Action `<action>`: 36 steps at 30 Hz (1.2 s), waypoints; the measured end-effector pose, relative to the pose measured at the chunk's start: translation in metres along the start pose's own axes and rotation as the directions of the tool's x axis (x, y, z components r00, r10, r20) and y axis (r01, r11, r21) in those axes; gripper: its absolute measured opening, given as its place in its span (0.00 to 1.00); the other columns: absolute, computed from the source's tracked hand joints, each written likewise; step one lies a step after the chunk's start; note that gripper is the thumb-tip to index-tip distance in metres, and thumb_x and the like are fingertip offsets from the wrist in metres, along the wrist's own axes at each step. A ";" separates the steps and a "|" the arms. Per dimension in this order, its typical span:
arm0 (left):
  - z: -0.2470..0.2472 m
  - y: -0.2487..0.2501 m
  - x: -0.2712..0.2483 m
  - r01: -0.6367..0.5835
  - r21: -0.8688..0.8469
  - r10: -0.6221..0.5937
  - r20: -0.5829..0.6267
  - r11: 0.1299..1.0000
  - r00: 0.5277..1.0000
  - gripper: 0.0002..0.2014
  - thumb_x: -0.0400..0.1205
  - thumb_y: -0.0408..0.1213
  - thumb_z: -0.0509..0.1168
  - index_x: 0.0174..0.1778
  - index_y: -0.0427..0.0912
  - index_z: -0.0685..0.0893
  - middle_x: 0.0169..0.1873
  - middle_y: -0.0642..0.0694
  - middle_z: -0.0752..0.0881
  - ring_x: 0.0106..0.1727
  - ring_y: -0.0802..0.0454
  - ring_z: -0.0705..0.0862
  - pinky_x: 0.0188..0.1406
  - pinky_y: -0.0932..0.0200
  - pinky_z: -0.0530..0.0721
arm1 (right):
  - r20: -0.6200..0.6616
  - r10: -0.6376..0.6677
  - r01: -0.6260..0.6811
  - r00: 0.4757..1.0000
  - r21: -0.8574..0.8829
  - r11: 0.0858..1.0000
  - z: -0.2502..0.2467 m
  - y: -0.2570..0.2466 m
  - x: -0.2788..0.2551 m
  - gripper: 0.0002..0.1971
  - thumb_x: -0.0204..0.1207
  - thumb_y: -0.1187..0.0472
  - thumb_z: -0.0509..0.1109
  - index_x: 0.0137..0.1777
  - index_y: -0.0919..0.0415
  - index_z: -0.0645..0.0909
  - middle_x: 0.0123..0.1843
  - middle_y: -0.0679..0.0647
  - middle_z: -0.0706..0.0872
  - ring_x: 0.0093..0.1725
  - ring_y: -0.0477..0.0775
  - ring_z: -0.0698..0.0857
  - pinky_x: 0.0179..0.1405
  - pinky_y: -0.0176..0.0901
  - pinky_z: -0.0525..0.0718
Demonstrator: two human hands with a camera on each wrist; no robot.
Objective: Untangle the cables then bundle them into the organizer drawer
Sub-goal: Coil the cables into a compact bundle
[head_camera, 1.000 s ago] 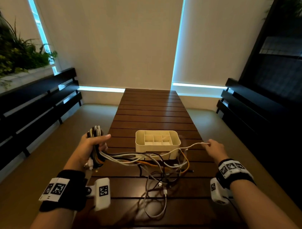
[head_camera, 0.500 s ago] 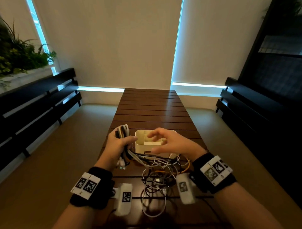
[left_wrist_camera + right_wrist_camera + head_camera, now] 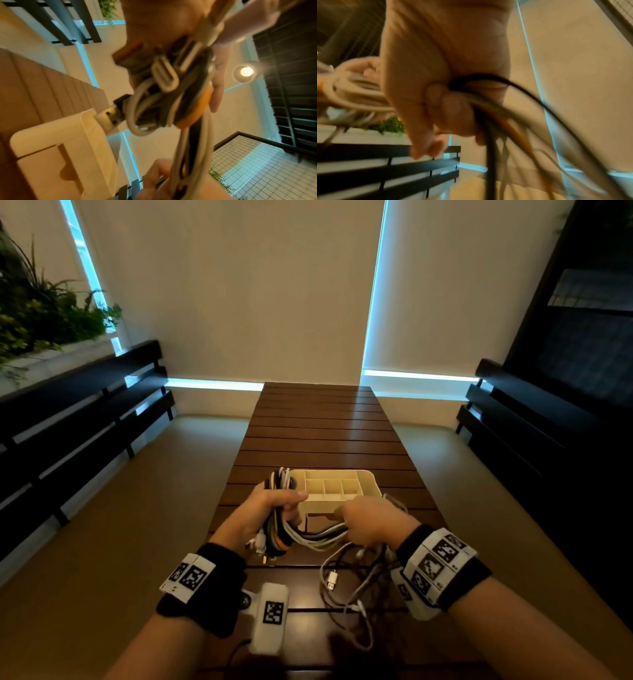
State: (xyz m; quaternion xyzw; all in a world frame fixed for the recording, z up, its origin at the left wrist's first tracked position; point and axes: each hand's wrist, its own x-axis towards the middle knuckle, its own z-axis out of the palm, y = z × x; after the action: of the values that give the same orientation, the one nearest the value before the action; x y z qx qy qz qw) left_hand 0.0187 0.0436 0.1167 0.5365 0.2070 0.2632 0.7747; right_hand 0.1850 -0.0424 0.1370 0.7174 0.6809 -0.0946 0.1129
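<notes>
My left hand (image 3: 274, 508) grips a folded bundle of white, black and orange cables (image 3: 279, 529), held just left of the cream organizer drawer (image 3: 371, 484) on the wooden table (image 3: 322, 433). The bundle's loops and plugs fill the left wrist view (image 3: 163, 94), with the drawer (image 3: 56, 136) below. My right hand (image 3: 368, 523) is closed round the strands that run out of the bundle (image 3: 479, 102), close in front of the drawer. Loose cable ends (image 3: 346, 587) trail down onto the table under my right wrist.
Dark slatted benches stand on both sides, one on the left (image 3: 78, 419) and one on the right (image 3: 534, 433). A planter with green plants (image 3: 41, 313) sits at the far left. The drawer's compartments (image 3: 332, 486) hold nothing that I can see.
My right hand let go of the far white cable end, swung in over the drawer and came down to grasp the strands beside my left hand. My left hand moved right with the bundle.
</notes>
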 end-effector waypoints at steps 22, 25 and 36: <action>0.029 -0.014 0.000 0.072 0.291 -0.130 0.186 0.954 0.974 0.19 0.65 0.29 0.72 0.52 0.39 0.80 0.35 0.50 0.90 0.36 0.55 0.88 0.39 0.64 0.84 | -0.211 -0.060 0.096 0.976 0.162 0.982 -0.029 -0.019 -0.008 0.32 0.68 0.65 0.75 0.66 0.58 0.59 0.39 0.52 0.80 0.36 0.52 0.79 0.33 0.44 0.79; 0.028 -0.015 -0.004 0.120 0.242 -0.163 0.169 0.963 0.972 0.24 0.63 0.21 0.70 0.56 0.35 0.77 0.33 0.45 0.87 0.30 0.53 0.86 0.32 0.60 0.84 | 0.123 -0.254 0.125 0.959 0.623 0.773 -0.034 0.011 -0.004 0.30 0.68 0.71 0.76 0.62 0.54 0.62 0.40 0.51 0.83 0.33 0.48 0.83 0.30 0.37 0.83; 0.015 -0.025 0.002 -0.021 0.012 0.022 -0.129 1.000 0.991 0.21 0.71 0.17 0.68 0.56 0.39 0.73 0.32 0.41 0.85 0.30 0.46 0.85 0.34 0.54 0.86 | -0.159 -0.030 0.134 0.987 0.700 0.702 0.022 0.052 0.007 0.04 0.81 0.61 0.64 0.46 0.55 0.78 0.33 0.47 0.83 0.36 0.43 0.83 0.45 0.40 0.82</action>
State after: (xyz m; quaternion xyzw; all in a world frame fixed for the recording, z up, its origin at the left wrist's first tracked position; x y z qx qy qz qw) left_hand 0.0340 0.0272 0.0984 0.5247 0.2524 0.3045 0.7538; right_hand 0.2373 -0.0443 0.1157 0.6794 0.6297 -0.3044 -0.2218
